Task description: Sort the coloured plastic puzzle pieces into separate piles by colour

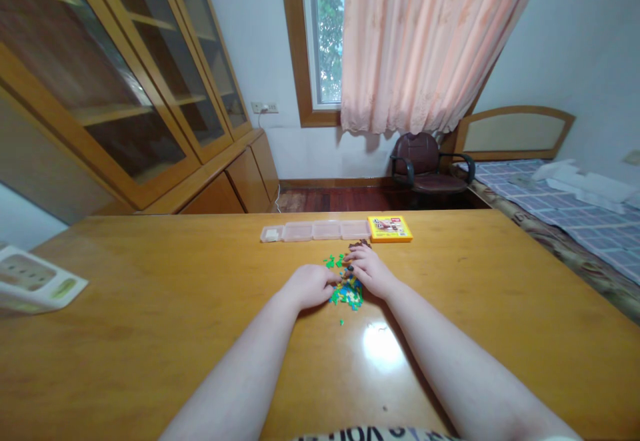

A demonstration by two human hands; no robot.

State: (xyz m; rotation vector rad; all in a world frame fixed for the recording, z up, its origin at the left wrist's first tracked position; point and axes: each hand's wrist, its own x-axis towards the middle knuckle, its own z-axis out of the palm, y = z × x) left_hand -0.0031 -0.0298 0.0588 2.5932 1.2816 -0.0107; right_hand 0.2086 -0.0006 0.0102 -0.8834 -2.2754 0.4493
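Left hand (309, 286) and right hand (369, 270) at a heap of small green and blue pieces (347, 293)

The left hand's fingers (327, 278) lie close together at the heap's edge; the right hand's fingers (356, 255) curve down over it, though any pinch is too small to tell. The heap sits between the hands on the wooden surface (165, 261). Just beyond lie a clear compartment box (315, 230) and, touching its end, a yellow box (390, 228); a white carton (30, 280) lies well off left.
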